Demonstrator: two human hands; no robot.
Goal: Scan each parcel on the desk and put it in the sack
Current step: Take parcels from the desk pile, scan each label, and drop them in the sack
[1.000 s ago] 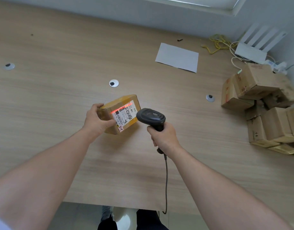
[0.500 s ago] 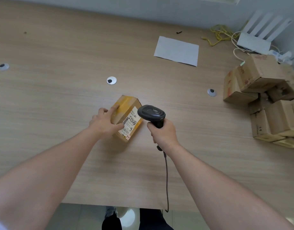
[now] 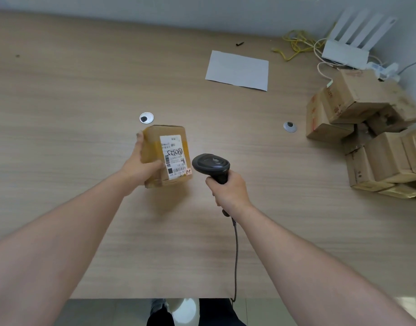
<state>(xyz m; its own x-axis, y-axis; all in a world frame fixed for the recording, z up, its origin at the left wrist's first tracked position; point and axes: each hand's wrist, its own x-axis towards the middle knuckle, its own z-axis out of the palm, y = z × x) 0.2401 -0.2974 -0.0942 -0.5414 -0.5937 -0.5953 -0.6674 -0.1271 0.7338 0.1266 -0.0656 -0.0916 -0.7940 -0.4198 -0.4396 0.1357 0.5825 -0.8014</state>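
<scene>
Tan parcel (image 3: 164,156) w/ white label, black scanner (image 3: 211,164), wood-grain desk (image 3: 84,90)

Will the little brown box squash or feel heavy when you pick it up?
Probably not. The parcel keeps square edges in the left hand, so it looks stiff. One hand lifts it, so it seems fairly light. Its glossy tape might be a bit slippery.
</scene>
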